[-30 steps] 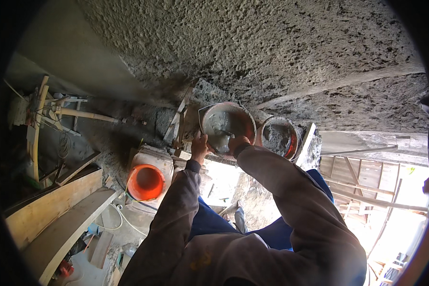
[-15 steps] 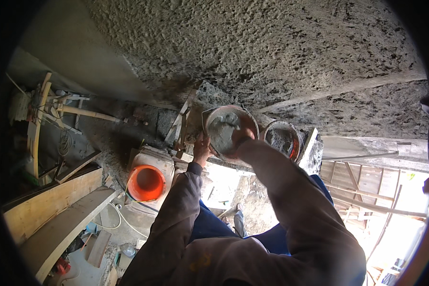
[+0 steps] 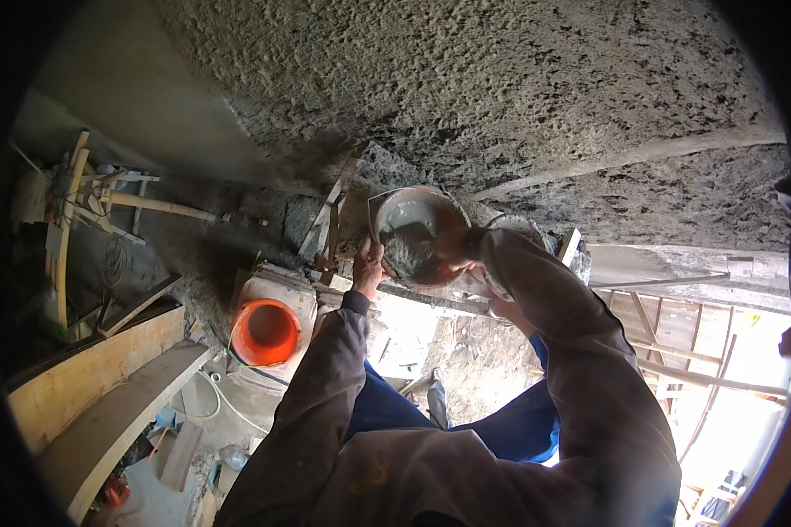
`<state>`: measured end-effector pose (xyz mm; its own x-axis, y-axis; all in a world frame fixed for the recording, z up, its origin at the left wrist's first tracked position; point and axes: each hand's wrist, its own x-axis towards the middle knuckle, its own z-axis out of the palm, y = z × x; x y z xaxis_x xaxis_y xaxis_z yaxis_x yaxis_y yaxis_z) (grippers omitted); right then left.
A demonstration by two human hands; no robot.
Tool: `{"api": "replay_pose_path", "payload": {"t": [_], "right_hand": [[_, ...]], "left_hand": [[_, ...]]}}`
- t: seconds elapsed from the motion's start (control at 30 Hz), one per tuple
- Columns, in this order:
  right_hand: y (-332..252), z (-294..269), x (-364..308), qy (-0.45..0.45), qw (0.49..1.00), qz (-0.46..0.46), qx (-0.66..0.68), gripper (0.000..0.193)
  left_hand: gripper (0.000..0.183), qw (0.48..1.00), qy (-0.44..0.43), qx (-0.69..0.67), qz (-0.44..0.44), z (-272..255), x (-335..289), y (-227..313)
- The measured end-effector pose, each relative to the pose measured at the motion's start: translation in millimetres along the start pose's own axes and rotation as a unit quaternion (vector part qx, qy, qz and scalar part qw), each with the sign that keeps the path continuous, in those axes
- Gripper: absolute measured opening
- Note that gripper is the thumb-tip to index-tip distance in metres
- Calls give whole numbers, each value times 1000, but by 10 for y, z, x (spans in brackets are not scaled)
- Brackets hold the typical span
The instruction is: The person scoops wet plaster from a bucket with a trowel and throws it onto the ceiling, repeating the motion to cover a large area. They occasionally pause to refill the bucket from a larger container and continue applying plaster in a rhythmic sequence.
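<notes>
A round bucket [image 3: 394, 211] with a thin wire handle stands before me against the rough wall, holding wet grey mortar [image 3: 410, 241]. My left hand [image 3: 368, 268] grips its left rim, fingers closed. Over the right side of that bucket is my right hand [image 3: 459, 248], its fingers curled together; what they hold is hidden by the hand and the shadow. A second bucket [image 3: 520, 225] stands just to the right, partly covered by my right forearm.
Coarse unsmoothed plaster [image 3: 466, 97] spans the wall ahead. An orange bucket [image 3: 269, 332] sits lower left, near long planks [image 3: 132, 413] and a hose [image 3: 220, 400]. Bamboo poles [image 3: 158, 206] lean at far left. Below, a person's leg [image 3: 437, 400] shows beyond a bright gap.
My right hand has drawn back from inside the bucket toward its right rim. The mortar's surface looks different. My left hand stays on the rim, and my right knee has spread outward.
</notes>
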<state>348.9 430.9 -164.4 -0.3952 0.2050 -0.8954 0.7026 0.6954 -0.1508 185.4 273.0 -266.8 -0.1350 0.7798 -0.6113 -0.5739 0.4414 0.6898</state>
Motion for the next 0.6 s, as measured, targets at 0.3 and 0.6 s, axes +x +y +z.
{"api": "replay_pose_path", "payload": {"t": [0.3, 0.6], "right_hand": [[-112, 349, 522, 140, 973, 173, -69, 36], [-335, 153, 317, 25, 988, 113, -103, 35]], "left_hand": [[50, 999, 2, -31, 21, -4, 57, -44], [53, 999, 16, -29, 34, 67, -32, 65]]}}
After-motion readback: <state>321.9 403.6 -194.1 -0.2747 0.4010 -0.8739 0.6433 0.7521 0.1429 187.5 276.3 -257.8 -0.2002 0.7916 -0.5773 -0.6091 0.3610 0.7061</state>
